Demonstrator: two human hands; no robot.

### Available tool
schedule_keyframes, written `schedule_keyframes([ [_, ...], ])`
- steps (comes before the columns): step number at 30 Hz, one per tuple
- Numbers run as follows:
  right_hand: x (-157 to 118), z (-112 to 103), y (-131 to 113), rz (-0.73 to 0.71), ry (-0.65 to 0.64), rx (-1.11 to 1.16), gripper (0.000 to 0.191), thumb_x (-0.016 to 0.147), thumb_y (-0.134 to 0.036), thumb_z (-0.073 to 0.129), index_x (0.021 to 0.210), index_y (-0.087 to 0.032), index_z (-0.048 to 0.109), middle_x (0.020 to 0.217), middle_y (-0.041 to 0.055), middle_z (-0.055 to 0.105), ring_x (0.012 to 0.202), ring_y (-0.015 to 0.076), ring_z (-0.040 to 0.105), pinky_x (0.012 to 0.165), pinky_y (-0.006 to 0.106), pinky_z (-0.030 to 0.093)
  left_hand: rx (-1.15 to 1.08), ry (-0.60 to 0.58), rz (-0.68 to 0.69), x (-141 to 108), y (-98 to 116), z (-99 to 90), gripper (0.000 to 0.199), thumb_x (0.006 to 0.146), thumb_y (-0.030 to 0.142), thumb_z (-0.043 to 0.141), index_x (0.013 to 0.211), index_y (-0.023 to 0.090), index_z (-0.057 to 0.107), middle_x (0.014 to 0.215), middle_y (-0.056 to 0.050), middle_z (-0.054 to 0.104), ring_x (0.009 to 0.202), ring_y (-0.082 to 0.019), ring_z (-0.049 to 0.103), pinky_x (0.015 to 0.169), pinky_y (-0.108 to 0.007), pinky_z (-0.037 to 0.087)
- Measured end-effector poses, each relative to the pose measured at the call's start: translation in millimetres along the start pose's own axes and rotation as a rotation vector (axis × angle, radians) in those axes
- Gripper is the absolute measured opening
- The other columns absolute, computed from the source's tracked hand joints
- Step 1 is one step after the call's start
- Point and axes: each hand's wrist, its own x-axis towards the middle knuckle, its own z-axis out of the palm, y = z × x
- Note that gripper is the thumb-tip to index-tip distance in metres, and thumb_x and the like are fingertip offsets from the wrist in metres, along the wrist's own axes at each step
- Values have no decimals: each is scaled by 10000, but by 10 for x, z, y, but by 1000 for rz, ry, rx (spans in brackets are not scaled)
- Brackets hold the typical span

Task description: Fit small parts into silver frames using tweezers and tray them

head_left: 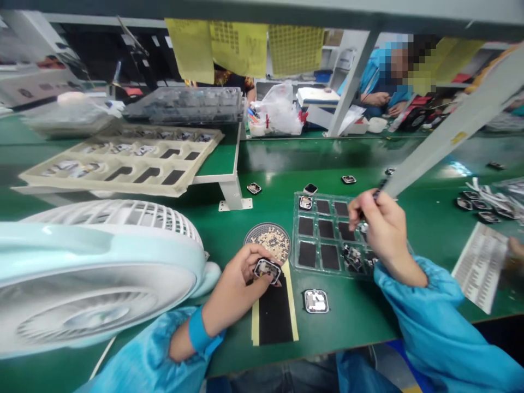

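My left hand (241, 278) is closed round an opened smartwatch case (268, 269), its inner parts facing up, above a black mat strip (278, 319) edged with yellow tape. My right hand (385, 232) pinches a slim dark tool (380, 188) over the right part of a clear tray (302, 267); which kind of tool it is, I cannot make out. Some of the tray's compartments hold small watch parts (352, 257), and others show black padding. Right of the mat lies another open watch case (316, 301). A round dish of small pale pieces (272, 240) stands just beyond my left hand.
A pale blue fan (102, 273) fills the left side. Behind it, a beige parts tray (180, 188) rests on a raised shelf (231, 177). Several watch cases (349, 179) lie beyond the clear tray. A slanting pale bar (450, 128) crosses the right. Across the bench sits another person (368, 71).
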Motion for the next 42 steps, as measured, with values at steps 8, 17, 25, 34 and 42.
schedule_keyframes([
  [8, 130, -800, -26, 309, -546, -990, 300, 872, -501, 620, 870, -227, 743, 770, 12, 685, 638, 96, 539, 599, 229, 297, 172, 55, -76, 46, -38, -36, 337, 821, 391, 768, 1035, 149, 670, 979, -70, 719, 778, -156, 706, 698, -246, 594],
  [17, -560, -565, 127, 335, -468, -1083, 377, 917, -584, 530, 978, -280, 744, 944, 30, 737, 857, 198, 676, 637, 246, 301, 109, 79, -118, 48, -53, -9, 440, 812, 500, 761, 1009, 115, 674, 857, -72, 715, 567, -144, 653, 526, -244, 502],
  [25, -501, -641, 117, 365, -448, -690, 406, 824, -570, 659, 920, -177, 682, 850, 31, 704, 743, 140, 612, 681, 235, 421, -105, 42, -82, 35, -28, -49, 461, 903, 386, 655, 1240, 72, 621, 799, -114, 728, 714, -169, 688, 564, -199, 414],
  [34, -183, 364, -481, 294, -669, -103, 317, 782, -474, 762, 907, -183, 760, 919, 26, 735, 817, 114, 649, 737, 198, 480, -173, 208, -10, 105, -24, 23, 452, 779, 460, 810, 979, 105, 614, 776, -62, 697, 517, -145, 657, 424, -178, 316],
  [42, -439, 697, -286, 526, -704, 202, 332, 753, -451, 798, 795, -132, 715, 750, 13, 672, 686, 56, 576, 665, 161, 449, -158, 243, 66, 71, -33, -21, 432, 957, 482, 597, 1154, 120, 727, 972, -109, 733, 729, -158, 653, 578, -224, 453],
])
